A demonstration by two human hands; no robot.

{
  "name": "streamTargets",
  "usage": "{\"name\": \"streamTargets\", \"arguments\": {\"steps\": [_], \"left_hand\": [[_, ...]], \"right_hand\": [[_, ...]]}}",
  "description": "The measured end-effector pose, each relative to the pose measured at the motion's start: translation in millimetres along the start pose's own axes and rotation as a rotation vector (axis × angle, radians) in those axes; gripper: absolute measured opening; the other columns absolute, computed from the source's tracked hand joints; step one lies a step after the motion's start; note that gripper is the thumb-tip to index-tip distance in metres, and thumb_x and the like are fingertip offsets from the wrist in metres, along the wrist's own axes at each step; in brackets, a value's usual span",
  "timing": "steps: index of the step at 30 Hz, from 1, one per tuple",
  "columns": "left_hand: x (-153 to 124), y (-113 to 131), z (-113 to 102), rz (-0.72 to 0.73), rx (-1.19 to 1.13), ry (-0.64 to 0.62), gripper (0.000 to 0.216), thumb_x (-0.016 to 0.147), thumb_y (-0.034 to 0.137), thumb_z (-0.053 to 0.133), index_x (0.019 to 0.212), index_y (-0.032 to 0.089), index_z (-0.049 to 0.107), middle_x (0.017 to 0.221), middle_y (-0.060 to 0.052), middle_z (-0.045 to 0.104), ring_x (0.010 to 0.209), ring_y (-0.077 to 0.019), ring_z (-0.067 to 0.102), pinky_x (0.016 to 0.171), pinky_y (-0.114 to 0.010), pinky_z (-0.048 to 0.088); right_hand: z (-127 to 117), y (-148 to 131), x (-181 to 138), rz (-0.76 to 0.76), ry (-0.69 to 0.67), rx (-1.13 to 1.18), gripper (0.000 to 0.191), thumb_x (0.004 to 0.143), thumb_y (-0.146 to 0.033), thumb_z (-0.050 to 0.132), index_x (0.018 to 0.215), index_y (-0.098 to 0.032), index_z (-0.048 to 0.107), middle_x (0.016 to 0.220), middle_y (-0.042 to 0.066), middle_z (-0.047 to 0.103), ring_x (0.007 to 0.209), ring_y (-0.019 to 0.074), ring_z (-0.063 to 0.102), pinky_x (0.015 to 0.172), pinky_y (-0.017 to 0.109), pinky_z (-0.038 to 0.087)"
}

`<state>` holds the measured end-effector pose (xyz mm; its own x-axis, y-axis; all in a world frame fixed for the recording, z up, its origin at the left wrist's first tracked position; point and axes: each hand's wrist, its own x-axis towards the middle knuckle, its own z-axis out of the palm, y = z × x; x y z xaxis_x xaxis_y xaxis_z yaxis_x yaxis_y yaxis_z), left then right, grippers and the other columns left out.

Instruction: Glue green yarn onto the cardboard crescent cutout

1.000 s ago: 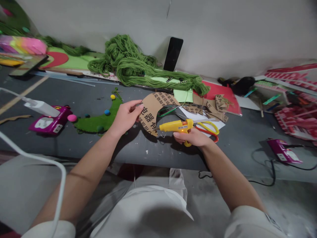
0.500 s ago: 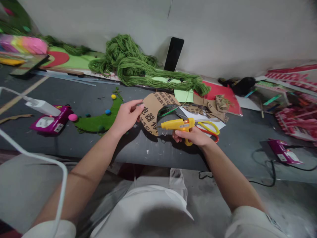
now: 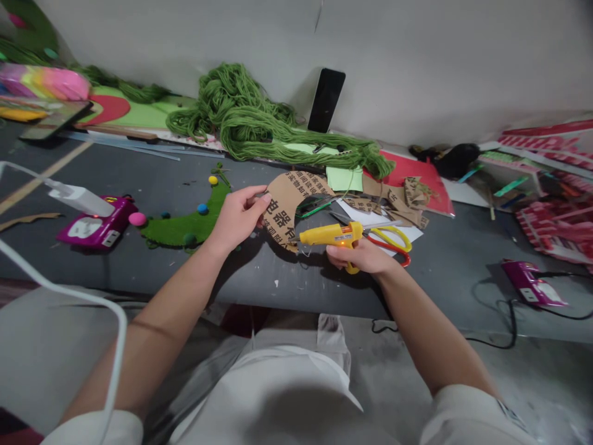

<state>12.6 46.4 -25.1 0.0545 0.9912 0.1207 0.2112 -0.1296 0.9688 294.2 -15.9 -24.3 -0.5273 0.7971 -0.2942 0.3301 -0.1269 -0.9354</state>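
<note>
My left hand (image 3: pixel 237 216) pinches the left edge of a curved brown cardboard cutout (image 3: pixel 286 204) printed with black characters, holding it just above the dark table (image 3: pixel 139 185). My right hand (image 3: pixel 364 256) is wrapped round the handle of a yellow glue gun (image 3: pixel 330 235). Its nozzle points left and touches the lower tip of the cardboard. Behind the gun lie scissors (image 3: pixel 391 238) with yellow and red handles on white paper.
A green felt crescent (image 3: pixel 185 225) with coloured pom-poms lies left of my hand. A magenta power strip (image 3: pixel 95 228) with a white plug sits further left, another strip (image 3: pixel 532 284) at the right. Green yarn (image 3: pixel 259 130), a leaning phone (image 3: pixel 327 99) and cardboard scraps (image 3: pixel 398 198) fill the back.
The glue gun's nozzle shifted slightly along the lower end of the cardboard. My left hand has kept its grip in the same place.
</note>
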Motion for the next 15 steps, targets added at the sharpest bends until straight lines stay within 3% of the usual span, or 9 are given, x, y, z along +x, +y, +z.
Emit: {"name": "streamTargets", "arguments": {"steps": [9,15], "left_hand": [[0.8,0.7,0.2,-0.027,-0.036,0.036,0.030,0.087,0.028,0.067,0.115,0.018,0.071,0.063,0.001,0.064,0.045,-0.0100,0.056,0.046,-0.024,0.050],[0.9,1.9,0.3,-0.038,-0.052,0.032,0.030,0.086,0.028,0.068,0.115,0.018,0.070,0.062,0.001,0.065,0.044,-0.0105,0.056,0.045,-0.024,0.051]], "right_hand": [[-1.6,-1.4,-0.7,-0.031,-0.006,-0.007,0.048,0.088,-0.058,0.061,0.064,-0.017,0.055,0.061,0.000,0.054,0.059,0.0121,0.052,0.059,0.027,0.043],[-1.2,-4.2,-0.4,-0.049,-0.018,0.051,0.040,0.088,-0.055,0.064,0.080,-0.016,0.067,0.078,0.005,0.067,0.073,0.0157,0.063,0.070,0.029,0.051]]}}
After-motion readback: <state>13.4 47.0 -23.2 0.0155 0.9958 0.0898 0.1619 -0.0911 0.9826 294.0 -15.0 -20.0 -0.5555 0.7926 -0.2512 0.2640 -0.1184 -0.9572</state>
